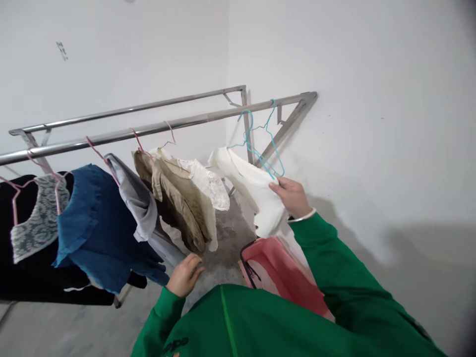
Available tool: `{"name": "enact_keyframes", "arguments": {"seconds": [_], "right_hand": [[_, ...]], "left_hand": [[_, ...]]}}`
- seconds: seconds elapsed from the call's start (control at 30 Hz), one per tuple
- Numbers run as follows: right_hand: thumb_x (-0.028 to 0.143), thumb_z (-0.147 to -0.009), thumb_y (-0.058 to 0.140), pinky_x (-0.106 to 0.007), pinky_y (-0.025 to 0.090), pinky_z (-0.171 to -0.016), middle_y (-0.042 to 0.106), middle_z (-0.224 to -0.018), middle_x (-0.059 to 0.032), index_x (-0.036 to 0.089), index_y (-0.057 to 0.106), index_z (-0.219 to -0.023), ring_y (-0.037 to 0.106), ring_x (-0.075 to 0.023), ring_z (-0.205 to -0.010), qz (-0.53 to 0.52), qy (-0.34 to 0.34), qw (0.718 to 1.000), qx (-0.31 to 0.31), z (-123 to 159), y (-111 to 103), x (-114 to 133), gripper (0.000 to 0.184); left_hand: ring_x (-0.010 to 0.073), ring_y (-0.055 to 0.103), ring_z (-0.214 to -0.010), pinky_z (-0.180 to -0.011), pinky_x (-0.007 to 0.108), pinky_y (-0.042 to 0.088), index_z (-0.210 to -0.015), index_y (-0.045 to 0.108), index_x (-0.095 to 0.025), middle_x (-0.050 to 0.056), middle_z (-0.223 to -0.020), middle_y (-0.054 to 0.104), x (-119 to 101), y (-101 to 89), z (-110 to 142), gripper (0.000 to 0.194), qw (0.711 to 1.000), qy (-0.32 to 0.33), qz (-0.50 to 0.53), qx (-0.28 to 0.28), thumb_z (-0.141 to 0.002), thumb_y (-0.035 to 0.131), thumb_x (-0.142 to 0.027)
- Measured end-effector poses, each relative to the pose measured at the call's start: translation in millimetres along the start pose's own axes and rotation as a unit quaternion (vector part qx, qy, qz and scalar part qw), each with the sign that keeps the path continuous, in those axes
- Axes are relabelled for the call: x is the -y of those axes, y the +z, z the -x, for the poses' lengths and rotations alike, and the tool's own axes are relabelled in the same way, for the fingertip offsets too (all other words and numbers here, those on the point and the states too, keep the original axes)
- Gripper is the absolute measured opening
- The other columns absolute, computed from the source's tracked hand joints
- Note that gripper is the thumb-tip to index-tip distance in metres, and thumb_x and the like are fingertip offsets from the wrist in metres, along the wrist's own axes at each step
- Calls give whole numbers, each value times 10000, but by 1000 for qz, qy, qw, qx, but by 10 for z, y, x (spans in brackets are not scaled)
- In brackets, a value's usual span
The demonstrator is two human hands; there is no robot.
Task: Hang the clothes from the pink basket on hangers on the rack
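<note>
My right hand (292, 196) is closed, pinching the shoulder of a white shirt (253, 183) by the lower end of a light blue hanger (248, 130). That hanger runs into the shirt's neck, and its hook is up by the front rail; whether it bears on the rail I cannot tell. Just behind, a second light blue hanger (274, 131) hangs bare from the rail. My left hand (186, 275) is low in front of me, fingers loosely bent and a little apart, holding nothing I can see. It is nearest the hem of a khaki garment (178, 213).
A metal clothes rack (201, 119) crosses ahead. On it hang a white lace top (211, 186), a grey garment (139, 198), a blue top (96, 228) and a black garment with a lace collar (40, 218). A pink basket (286, 267) stands on the floor by the right wall.
</note>
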State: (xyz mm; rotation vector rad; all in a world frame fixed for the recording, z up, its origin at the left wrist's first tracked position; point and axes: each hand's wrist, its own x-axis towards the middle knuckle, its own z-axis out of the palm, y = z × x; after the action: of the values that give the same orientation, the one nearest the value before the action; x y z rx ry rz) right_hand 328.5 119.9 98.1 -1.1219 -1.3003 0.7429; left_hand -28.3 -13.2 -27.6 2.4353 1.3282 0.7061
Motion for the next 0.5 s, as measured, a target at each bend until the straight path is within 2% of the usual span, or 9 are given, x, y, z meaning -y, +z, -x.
{"name": "enact_keyframes", "arguments": {"seconds": [0.27,0.5], "right_hand": [[452,-678,620,-225,318,-543,444,-585,33,166,529,-642,387,-92,-579,-28,-61,997,41,-554,709,66,302],[510,-688,547,-237,295,-570,420,-596,24,170,510,-639,366,-103,-600,24,-64,996,55,-676,1075,-59,346]], "left_hand": [[163,666,-711,-660,264,555,-905,602,-183,81,-882,669,41,14,328,192,999,-48,-10,-19,-926,438,-280],[164,665,-736,-671,265,548,-916,597,-190,82,-898,664,50,25,418,199,996,-81,-28,18,-934,418,-277]]}}
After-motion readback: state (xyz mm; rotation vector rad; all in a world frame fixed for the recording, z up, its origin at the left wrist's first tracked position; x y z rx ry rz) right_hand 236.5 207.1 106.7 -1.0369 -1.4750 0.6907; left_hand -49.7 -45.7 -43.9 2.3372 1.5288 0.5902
